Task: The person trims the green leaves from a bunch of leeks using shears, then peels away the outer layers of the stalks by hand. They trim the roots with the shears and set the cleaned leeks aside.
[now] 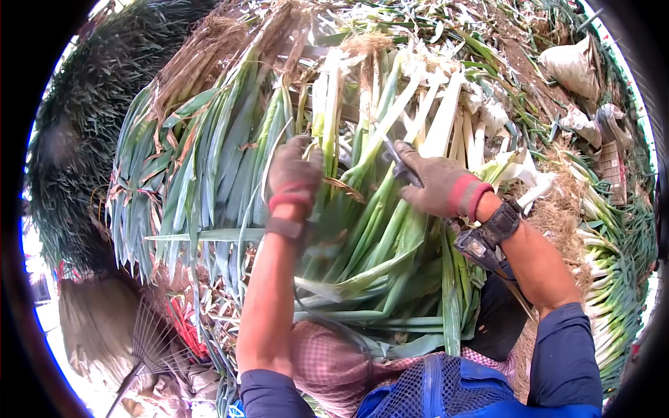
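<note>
Leeks with white stalks and long green leaves [376,230] lie across the middle, in front of my body. My left hand [296,171], in a brown glove with a red cuff, is over the leaves left of the white stalks; its fingers are blurred, and what they may hold cannot be made out. My right hand [435,181], in a matching glove, is closed on a small knife [398,161] with its blade pointing up and left, beside the white stalks [444,115]. Untrimmed leeks [216,146] with brown roots are piled to the left.
A dark green heap of leaves [90,118] rises at the far left. Cleaned leeks [606,292] lie in a row at the right. A white sack [573,66] sits at the upper right. A wire rake [143,348] and red strings [182,327] are at the lower left.
</note>
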A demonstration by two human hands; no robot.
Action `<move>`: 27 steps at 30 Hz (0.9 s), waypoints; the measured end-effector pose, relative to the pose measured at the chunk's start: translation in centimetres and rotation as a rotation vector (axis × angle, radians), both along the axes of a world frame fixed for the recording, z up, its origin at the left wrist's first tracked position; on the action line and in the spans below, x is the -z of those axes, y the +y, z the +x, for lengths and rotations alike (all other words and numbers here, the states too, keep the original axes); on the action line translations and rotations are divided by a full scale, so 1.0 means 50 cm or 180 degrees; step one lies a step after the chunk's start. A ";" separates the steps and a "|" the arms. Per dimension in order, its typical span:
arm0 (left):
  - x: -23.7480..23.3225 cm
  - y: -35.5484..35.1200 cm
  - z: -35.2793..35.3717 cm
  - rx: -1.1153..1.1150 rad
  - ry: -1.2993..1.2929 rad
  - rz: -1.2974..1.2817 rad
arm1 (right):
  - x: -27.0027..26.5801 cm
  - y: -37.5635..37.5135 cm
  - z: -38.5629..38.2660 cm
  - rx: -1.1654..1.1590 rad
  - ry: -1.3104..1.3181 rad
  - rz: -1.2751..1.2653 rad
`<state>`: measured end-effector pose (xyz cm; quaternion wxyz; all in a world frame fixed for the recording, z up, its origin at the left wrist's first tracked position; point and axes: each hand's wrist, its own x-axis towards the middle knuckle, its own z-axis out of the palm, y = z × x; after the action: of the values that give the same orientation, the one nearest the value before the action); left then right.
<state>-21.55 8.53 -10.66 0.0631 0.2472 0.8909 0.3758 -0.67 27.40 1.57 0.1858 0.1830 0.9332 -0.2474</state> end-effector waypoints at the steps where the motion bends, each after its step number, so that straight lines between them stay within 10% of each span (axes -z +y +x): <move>1: 0.015 0.005 0.024 0.0188 0.0524 -0.0133 | -0.001 0.002 -0.002 0.0110 -0.0166 0.0170; 6: -0.114 0.051 0.102 0.1164 -0.1219 -0.1322 | -0.074 -0.006 0.009 0.0051 -0.0557 -0.0015; 11: -0.129 0.064 0.235 0.2462 -0.1337 -0.0795 | -0.066 0.026 0.045 -0.0071 -0.0060 -0.0141; 18: -0.091 0.100 0.150 0.0613 0.0022 -0.0569 | -0.062 0.036 0.039 -0.0112 0.0023 0.0198; 24: -0.043 0.136 0.090 0.0981 -0.0643 -0.1607 | -0.050 0.036 0.055 -0.0058 -0.0220 -0.0010; 27: -0.019 0.145 0.071 0.0862 -0.1363 -0.0702 | -0.043 0.042 0.081 -0.0081 -0.0024 -0.0128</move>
<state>-17.98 15.78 -9.70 0.3262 0.2707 0.8516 0.3083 3.36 29.52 3.74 0.1961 0.1682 0.9295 -0.2631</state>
